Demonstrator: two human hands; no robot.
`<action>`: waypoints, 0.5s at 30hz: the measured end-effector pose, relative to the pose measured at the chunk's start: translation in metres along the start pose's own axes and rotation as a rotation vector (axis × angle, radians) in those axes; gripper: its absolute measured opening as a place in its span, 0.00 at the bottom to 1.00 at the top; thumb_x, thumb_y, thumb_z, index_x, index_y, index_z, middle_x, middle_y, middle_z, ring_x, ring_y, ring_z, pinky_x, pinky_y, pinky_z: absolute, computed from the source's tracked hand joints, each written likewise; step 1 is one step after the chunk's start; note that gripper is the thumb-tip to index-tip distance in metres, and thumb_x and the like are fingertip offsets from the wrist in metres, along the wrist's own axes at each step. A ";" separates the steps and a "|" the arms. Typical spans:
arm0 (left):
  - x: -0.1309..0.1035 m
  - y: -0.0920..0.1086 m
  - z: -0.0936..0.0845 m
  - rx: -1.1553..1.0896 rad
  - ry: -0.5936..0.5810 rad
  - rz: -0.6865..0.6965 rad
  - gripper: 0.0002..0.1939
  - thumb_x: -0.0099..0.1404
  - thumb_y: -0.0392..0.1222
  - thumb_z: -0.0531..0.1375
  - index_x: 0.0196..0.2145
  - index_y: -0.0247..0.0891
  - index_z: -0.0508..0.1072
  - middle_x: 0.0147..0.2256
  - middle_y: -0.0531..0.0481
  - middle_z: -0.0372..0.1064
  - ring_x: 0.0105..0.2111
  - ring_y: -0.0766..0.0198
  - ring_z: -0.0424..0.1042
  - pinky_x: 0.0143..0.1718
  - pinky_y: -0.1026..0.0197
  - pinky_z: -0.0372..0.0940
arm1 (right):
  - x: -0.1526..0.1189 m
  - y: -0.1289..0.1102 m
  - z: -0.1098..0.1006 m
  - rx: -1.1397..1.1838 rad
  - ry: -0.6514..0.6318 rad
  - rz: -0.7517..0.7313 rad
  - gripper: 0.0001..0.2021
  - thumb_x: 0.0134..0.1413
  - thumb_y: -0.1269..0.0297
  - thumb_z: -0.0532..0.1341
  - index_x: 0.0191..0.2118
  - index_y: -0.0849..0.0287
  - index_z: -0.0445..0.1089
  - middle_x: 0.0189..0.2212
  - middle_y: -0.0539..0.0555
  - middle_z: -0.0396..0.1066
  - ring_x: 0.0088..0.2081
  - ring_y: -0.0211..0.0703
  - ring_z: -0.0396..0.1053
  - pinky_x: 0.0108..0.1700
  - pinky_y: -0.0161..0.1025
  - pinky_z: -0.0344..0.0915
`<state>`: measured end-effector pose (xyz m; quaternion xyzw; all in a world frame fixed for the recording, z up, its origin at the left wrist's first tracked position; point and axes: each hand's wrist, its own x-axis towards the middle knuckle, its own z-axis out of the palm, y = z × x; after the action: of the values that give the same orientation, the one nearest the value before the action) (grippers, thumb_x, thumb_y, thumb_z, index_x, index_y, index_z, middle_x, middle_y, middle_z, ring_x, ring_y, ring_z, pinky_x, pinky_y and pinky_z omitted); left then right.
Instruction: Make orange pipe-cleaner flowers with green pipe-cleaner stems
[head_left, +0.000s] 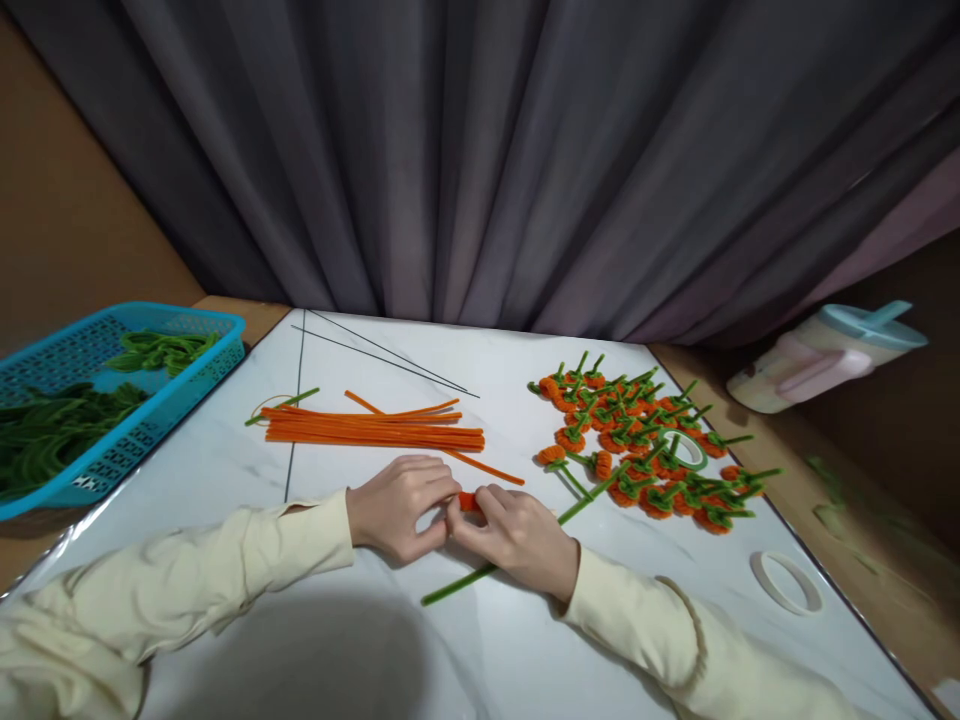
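Both hands meet near the front middle of the white table, fingers closed around a small orange pipe-cleaner piece point(469, 501). My left hand point(405, 508) pinches its left end, and my right hand point(523, 537) grips it from the right; the fingers hide most of it. A long green pipe cleaner point(457, 585) passes beneath my right hand, slanting up to the right. Just beyond the hands lies a bundle of orange pipe cleaners point(375, 431). To the right is a cluster of small orange pumpkins with green stems point(637, 435).
A blue basket point(172, 420) with green pipe-cleaner pieces point(71, 430) stands at the left. Thin dark rods point(390, 360) lie at the back. One tape roll point(686, 450) sits among the pumpkins, another white ring point(787, 583) nearer. A lidded cup point(810, 365) stands at the right, below grey curtains point(450, 150).
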<state>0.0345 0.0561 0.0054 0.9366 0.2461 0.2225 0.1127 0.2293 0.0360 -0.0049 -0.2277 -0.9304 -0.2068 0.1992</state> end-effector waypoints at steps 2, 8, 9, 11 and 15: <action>-0.002 -0.007 -0.003 0.111 0.114 0.126 0.13 0.54 0.40 0.51 0.36 0.34 0.69 0.34 0.41 0.70 0.37 0.55 0.67 0.37 0.54 0.61 | 0.000 0.000 0.001 0.012 -0.008 0.011 0.12 0.56 0.75 0.49 0.44 0.60 0.62 0.23 0.52 0.61 0.23 0.38 0.57 0.22 0.35 0.48; -0.014 -0.029 -0.002 0.249 0.157 0.299 0.24 0.55 0.45 0.51 0.50 0.43 0.66 0.46 0.47 0.70 0.47 0.56 0.66 0.53 0.51 0.52 | -0.001 0.001 0.004 0.042 0.007 0.027 0.10 0.56 0.75 0.50 0.41 0.59 0.63 0.23 0.51 0.62 0.24 0.39 0.59 0.23 0.35 0.49; -0.015 -0.030 0.000 0.215 0.073 0.262 0.24 0.55 0.46 0.51 0.50 0.45 0.67 0.46 0.48 0.71 0.47 0.57 0.67 0.54 0.52 0.52 | -0.002 0.001 0.004 0.058 0.004 0.026 0.09 0.57 0.74 0.50 0.40 0.58 0.63 0.24 0.52 0.62 0.25 0.38 0.59 0.23 0.35 0.50; -0.017 -0.030 0.004 0.130 -0.074 0.221 0.23 0.54 0.48 0.52 0.49 0.48 0.68 0.45 0.50 0.72 0.46 0.58 0.68 0.54 0.54 0.53 | -0.003 0.001 0.006 0.109 0.000 0.019 0.07 0.57 0.73 0.51 0.37 0.57 0.64 0.24 0.52 0.63 0.26 0.38 0.60 0.24 0.34 0.51; -0.020 -0.027 0.010 0.049 -0.187 0.208 0.24 0.54 0.47 0.54 0.50 0.53 0.67 0.44 0.53 0.72 0.43 0.61 0.69 0.53 0.56 0.54 | -0.005 0.001 0.010 0.162 0.015 0.005 0.07 0.58 0.72 0.51 0.37 0.56 0.64 0.23 0.51 0.63 0.26 0.38 0.60 0.25 0.33 0.52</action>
<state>0.0128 0.0675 -0.0194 0.9762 0.1413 0.1385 0.0884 0.2314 0.0393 -0.0155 -0.2114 -0.9421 -0.1318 0.2243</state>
